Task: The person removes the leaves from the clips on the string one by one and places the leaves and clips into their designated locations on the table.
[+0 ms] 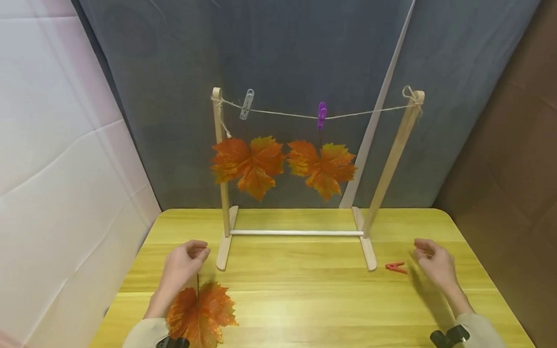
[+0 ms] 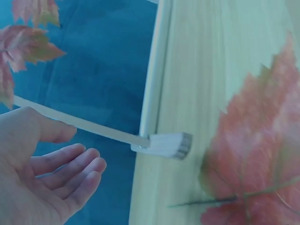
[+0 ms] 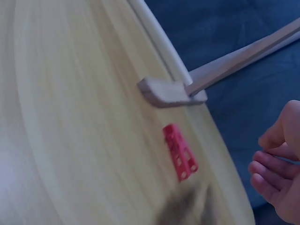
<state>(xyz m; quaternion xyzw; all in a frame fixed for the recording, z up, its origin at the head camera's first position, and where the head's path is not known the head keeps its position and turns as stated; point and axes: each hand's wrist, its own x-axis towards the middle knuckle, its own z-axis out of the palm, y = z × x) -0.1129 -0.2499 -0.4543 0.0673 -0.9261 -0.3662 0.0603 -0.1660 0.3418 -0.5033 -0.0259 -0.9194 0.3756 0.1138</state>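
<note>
My left hand (image 1: 186, 264), fingers loosely bent and holding nothing, hovers over the table's left side. Just below it lies an orange maple leaf (image 1: 202, 315) with a dark stem; in the left wrist view, that leaf (image 2: 262, 164) is apart from the fingers. On the right, my empty right hand (image 1: 435, 263) has softly curled fingers near a red clothespin (image 1: 395, 267) lying on the table. A clear clothespin (image 1: 247, 104) and a purple clothespin (image 1: 322, 115) sit on the string. Below them hang two orange-yellow leaves, the left leaf (image 1: 250, 164) and the right leaf (image 1: 323, 167).
A wooden stand has a left post (image 1: 224, 196), a right post (image 1: 393, 162) and a white bar (image 1: 296, 233) low between its feet. String (image 1: 285, 114) runs between the post tops. Behind the yellow table (image 1: 306, 306) hangs a dark cloth (image 1: 278, 46); cloth walls flank both sides.
</note>
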